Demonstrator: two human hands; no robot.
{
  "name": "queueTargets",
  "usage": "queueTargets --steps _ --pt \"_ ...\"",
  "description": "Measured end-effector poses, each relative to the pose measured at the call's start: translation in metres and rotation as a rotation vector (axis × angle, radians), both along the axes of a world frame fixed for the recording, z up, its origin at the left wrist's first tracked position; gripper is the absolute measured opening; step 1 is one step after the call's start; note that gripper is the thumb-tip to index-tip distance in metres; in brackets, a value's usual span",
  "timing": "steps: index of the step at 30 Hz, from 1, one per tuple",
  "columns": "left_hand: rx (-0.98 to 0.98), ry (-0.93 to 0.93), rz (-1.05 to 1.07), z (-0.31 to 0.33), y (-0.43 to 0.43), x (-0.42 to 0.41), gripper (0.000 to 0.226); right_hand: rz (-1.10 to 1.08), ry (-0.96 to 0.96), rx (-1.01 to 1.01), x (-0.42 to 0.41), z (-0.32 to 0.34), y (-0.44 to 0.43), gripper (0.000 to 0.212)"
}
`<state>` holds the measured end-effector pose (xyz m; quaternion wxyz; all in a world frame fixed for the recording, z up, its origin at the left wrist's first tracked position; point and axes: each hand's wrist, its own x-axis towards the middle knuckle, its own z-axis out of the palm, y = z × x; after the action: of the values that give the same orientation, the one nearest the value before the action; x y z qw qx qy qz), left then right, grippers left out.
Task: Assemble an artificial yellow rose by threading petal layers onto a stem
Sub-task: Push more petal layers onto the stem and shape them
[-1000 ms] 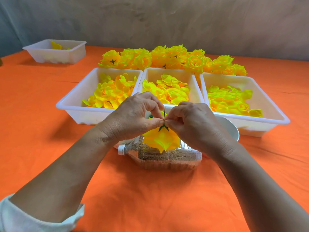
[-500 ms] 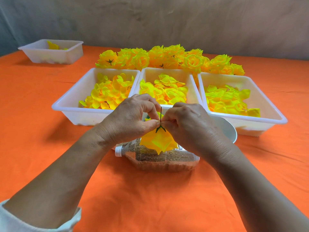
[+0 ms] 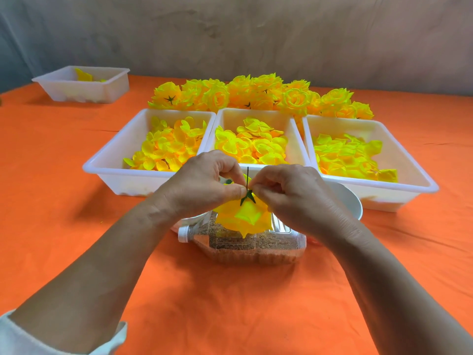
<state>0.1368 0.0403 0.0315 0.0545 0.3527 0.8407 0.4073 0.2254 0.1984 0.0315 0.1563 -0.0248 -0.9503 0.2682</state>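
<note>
The stem point(image 3: 247, 176) shows only its upper length. Its lower end vanishes into the rose point(image 3: 243, 217), which the left hand point(image 3: 202, 185) and right hand point(image 3: 294, 193) pinch with most fingertips curled out of sight. The rose covers part of the bottle point(image 3: 256, 248). The right hand and wrist hide most of the white bowl point(image 3: 349, 201). A green bit point(image 3: 228, 181) by the left fingers is too small to tell. The finished roses point(image 3: 256, 96) sit partly behind the trays point(image 3: 256, 111). The picture's lower corners cut off the sleeve point(image 3: 15, 339) and the right forearm point(image 3: 409, 303).
</note>
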Motion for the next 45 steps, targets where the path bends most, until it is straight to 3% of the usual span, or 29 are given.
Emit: queueTargets --steps 5,11,17,30,45 --pt "-0.030 -0.195 -0.032 0.008 0.001 -0.002 0.023 -0.036 -0.067 -0.149 -0.002 -0.001 0.000 0.021" --pt "-0.053 -0.340 0.086 0.013 -0.002 -0.009 0.012 -0.041 -0.146 -0.071 -0.005 0.001 0.000 0.021" --pt "-0.102 -0.546 0.034 0.019 0.000 -0.005 0.003 -0.057 -0.172 -0.100 -0.008 0.001 0.001 0.020" --pt "-0.088 -0.671 0.055 0.019 0.008 -0.009 0.006 -0.045 -0.298 -0.109 -0.014 0.008 0.001 0.020" --pt "-0.183 -0.624 0.109 0.012 0.016 -0.008 0.021 -0.065 -0.425 0.015 -0.019 0.024 -0.006 0.021"
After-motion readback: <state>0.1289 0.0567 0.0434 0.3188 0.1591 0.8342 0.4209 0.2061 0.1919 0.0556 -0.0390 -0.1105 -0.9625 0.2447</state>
